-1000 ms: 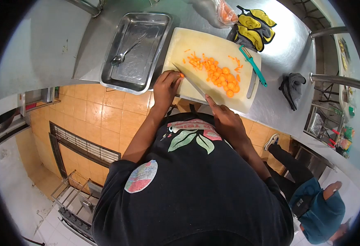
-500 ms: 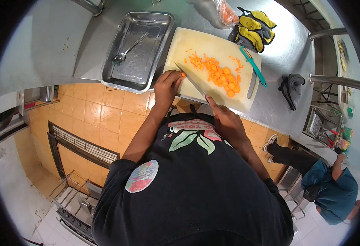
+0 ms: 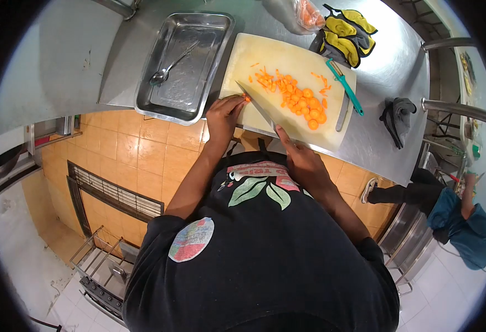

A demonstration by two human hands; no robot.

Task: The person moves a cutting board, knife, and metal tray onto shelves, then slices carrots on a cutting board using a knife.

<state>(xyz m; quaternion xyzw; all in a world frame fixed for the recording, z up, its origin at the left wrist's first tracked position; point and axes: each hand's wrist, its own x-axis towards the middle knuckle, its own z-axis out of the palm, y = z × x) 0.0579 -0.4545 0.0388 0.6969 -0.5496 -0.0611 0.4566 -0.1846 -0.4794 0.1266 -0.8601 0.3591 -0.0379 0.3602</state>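
Note:
My right hand (image 3: 305, 165) is closed around the handle of a knife (image 3: 260, 109), whose blade slants up and left over the near-left part of a white cutting board (image 3: 254, 52). At the blade's left side, my left hand (image 3: 224, 114) pinches a small piece of carrot (image 3: 247, 98) near the board's edge; most of that piece is hidden by my fingers. Carrot slices (image 3: 304, 102) lie in a band across the middle of the board, with thinner strips at its ends. On the board's right side rests a turquoise peeler (image 3: 347, 88).
Left of the board stands a steel tray (image 3: 143, 91) with a spoon (image 3: 160, 76) in it. Yellow-grey gloves (image 3: 345, 36), a plastic bag of carrots (image 3: 309, 15) and a grey cloth (image 3: 399, 120) lie on the steel table. A person (image 3: 464, 224) in a teal shirt is at the right.
The person at the right has moved farther right, and their arm is now raised toward the counter. My hands and the knife have barely shifted; the whole view has tilted slightly.

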